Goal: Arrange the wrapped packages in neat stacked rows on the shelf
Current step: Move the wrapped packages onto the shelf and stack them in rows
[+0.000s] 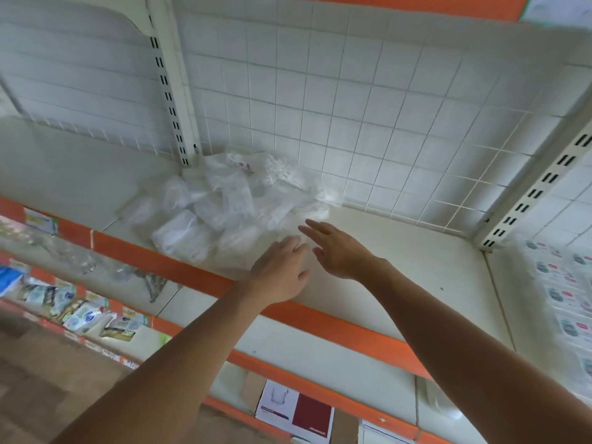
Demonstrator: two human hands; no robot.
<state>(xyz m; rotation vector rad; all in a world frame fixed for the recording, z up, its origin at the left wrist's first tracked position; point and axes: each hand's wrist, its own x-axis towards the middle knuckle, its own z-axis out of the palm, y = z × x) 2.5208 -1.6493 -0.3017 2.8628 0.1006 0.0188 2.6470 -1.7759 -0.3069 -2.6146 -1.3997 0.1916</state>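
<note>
I see a loose heap of clear-wrapped white packages [224, 206] lying unstacked on the cream shelf [407, 251], near its back left corner by the wire grid panel [352, 123]. The left hand [282, 270] and right hand [336, 248] reach in just beside the heap, fingers straight and slightly spread, holding nothing. Colourful packets [80, 312] lie on a lower shelf.

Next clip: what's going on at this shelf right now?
A person reaches both bare hands toward a loose heap of clear-wrapped packages on the cream shelf. The left hand and right hand are open with fingers extended, holding nothing, at the heap's near edge. The packages lie jumbled near the wire grid back panel. No stacked rows have been formed yet.
</note>
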